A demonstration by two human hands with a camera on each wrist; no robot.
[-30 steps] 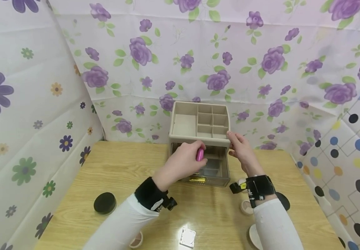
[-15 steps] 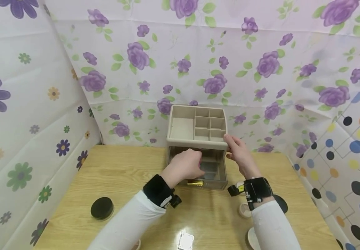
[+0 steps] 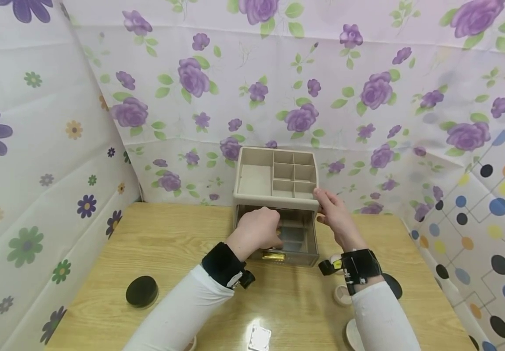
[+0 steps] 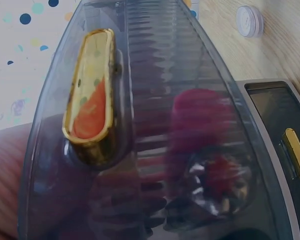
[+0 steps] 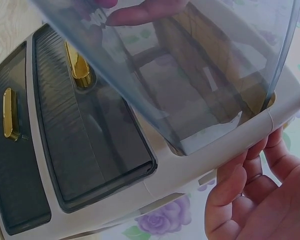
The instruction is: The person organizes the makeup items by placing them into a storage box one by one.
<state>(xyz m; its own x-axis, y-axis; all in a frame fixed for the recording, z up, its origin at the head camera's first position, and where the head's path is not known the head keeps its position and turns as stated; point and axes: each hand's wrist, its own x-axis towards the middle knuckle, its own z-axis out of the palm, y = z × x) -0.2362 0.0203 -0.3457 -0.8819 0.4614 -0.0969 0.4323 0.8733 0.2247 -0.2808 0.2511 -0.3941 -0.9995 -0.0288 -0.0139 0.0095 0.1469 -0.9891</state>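
Observation:
A beige cosmetics organizer (image 3: 254,180) with top compartments stands at the table's back, its clear upper drawer (image 3: 305,259) pulled out. My left hand (image 3: 256,229) reaches down into this drawer. Through the drawer's clear front, the left wrist view shows a blurred magenta tube (image 4: 202,120) and a clear faceted piece with red inside (image 4: 220,180). At the top edge of the right wrist view, left-hand fingertips meet the magenta tube (image 5: 107,2); the head view hides it behind the hand. My right hand (image 3: 337,214) grips the organizer's right front edge, thumb on top.
Two dark lower drawers with gold handles are closed, one beside the open drawer (image 5: 102,130). On the table lie a black-lidded round jar (image 3: 142,291), a shiny square case (image 3: 260,338), a small round palette (image 3: 342,295), a white round item (image 3: 354,335) and a black disc (image 3: 393,286).
My left hand has lowered the magenta tube from above the drawer to inside it, out of the head view's sight. My right hand keeps its grip on the organizer's edge.

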